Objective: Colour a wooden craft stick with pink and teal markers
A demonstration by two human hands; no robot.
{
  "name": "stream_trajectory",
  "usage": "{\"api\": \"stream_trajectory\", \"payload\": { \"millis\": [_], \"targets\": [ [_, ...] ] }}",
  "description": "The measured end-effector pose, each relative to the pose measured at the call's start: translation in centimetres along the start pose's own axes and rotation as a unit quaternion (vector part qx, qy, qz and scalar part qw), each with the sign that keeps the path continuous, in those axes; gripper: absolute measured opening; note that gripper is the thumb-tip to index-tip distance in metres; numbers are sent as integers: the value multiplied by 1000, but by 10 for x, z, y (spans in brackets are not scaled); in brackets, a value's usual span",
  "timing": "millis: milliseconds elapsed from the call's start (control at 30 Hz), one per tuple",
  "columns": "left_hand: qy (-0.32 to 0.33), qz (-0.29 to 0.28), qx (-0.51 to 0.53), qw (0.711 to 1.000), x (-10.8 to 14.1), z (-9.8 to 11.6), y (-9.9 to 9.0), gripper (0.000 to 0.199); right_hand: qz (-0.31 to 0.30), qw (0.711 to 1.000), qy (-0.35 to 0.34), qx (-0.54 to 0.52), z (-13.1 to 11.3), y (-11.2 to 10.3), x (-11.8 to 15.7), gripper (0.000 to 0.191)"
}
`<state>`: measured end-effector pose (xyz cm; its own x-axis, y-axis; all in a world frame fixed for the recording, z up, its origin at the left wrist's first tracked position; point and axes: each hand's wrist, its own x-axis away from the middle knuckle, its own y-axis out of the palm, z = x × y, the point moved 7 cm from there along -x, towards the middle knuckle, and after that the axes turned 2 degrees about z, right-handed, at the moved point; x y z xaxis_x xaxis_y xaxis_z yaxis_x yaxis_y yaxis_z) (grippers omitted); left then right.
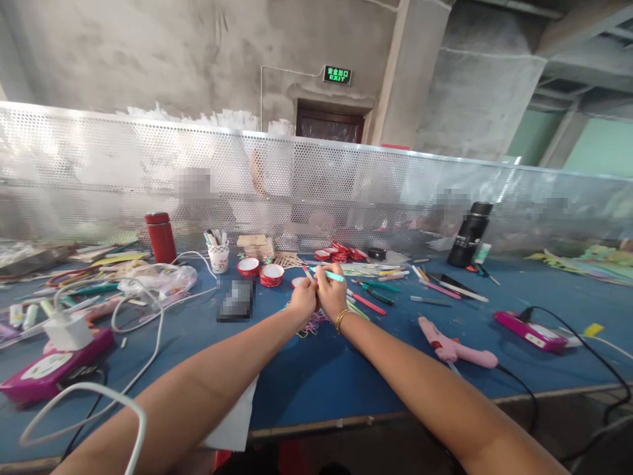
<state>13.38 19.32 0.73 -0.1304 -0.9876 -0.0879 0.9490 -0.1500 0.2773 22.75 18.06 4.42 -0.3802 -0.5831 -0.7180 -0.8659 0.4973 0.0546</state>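
My right hand, with a gold bracelet at its wrist, is closed around a light-blue marker pen. The pen points left, toward my left hand. That hand is closed too, right beside the other one; a thin reddish piece shows at its fingertips, too small to name. Under both hands lies a heap of colourful rubber-band-like loops, partly hidden. Close by on the left stand red-rimmed round paper cups. Pliers and a red marker lie just to the right.
A pink glue gun and a purple power strip lie right. Left are a red flask, a cup of pens, white cables and another power strip. A perforated metal screen stands behind the blue table.
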Motion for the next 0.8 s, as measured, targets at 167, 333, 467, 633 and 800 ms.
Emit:
{"api": "stream_trajectory", "payload": {
  "millis": [167,333,467,633,800],
  "targets": [
    [-6,-6,-35,999,2,0,1,25,1,1000,1,6,-1,-1,0,28],
    [-13,-3,-48,999,3,0,3,22,-1,1000,7,4,2,-1,0,29],
    [-13,-3,-47,999,4,2,4,24,2,1000,6,7,4,-1,0,28],
    [-14,6,-53,998,5,3,4,23,0,1000,9,8,2,-1,0,28],
    [-15,15,-65,998,2,0,1,24,-5,1000,16,8,4,-1,-1,29]
  ]
}}
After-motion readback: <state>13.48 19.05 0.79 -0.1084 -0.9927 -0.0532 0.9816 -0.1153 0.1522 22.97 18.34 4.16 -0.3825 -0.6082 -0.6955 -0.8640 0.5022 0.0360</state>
